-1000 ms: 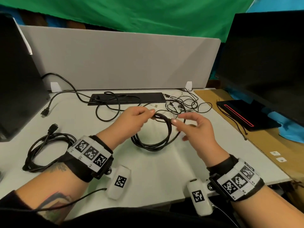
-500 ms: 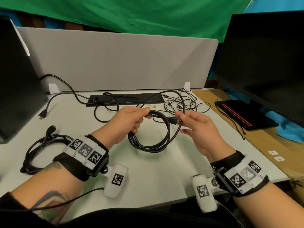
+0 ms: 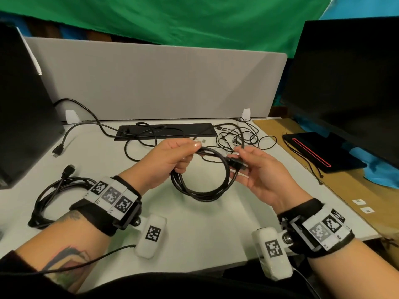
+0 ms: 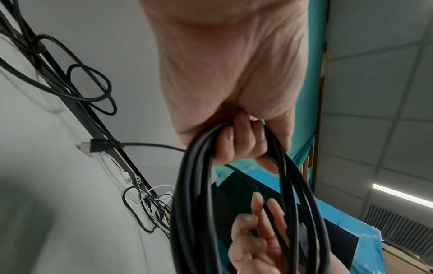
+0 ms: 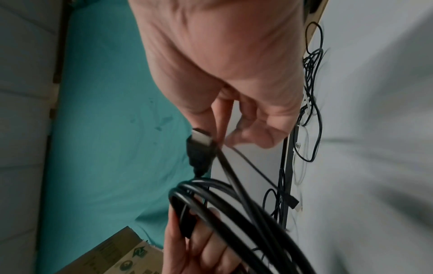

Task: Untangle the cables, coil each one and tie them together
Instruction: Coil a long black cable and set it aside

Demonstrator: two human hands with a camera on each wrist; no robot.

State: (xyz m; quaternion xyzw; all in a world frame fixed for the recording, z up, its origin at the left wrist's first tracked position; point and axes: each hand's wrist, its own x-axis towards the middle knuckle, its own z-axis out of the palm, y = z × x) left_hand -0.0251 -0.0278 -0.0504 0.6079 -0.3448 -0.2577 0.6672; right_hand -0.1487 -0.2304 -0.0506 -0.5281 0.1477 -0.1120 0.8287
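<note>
Your left hand (image 3: 170,157) has its grip wrapped round the coiled black cable (image 3: 201,192) — your right hand (image 3: 262,172) pinches its plug (image 3: 236,165) above the surface (image 3: 194,229).

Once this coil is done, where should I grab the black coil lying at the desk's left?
Grip the coil at its near-right arc, where the strands lie bunched, coming from above with the left hand. Its plug sticks out at the far side, so it likely stays clear.

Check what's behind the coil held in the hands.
Behind the black coil lie a tangle of thin cables and a black tray on the desk. Both hands hide some of the tangle.
</note>
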